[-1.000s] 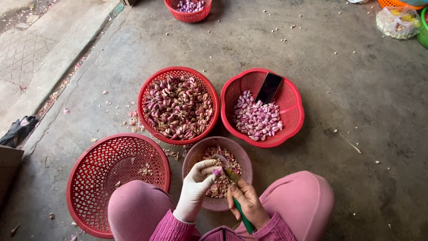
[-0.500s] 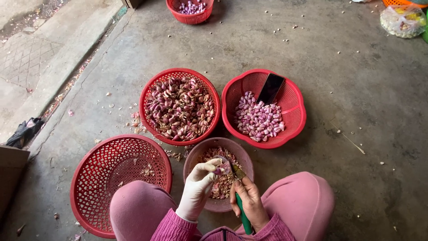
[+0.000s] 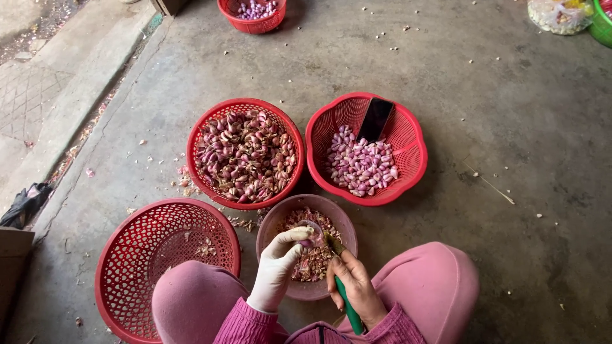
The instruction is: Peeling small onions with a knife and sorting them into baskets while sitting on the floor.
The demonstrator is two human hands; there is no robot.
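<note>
Peeling over the round brown plastic bowl (image 3: 271, 223)

Our gloved left hand (image 3: 277, 267) pinches a purple shallot (image 3: 310, 230); right hand (image 3: 354, 283) grips the green-handled knife (image 3: 347, 306). Best to cut shallow.

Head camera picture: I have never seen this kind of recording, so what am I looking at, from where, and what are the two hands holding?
There is no machine here. A person sits low on a grey concrete floor, and a camera on their head looks straight down past the pink-clad knees.

The left hand in a white glove pinches a small purple shallot. The bare right hand grips a green-handled knife, its blade at that shallot.

Under the hands is a dull pink round bowl of peel scraps. Beyond it stand a round red plastic basket of unpeeled shallots and a lobed red plastic basket of peeled shallots, with a black phone leaning inside. A nearly empty red mesh basket sits on the left.
</note>
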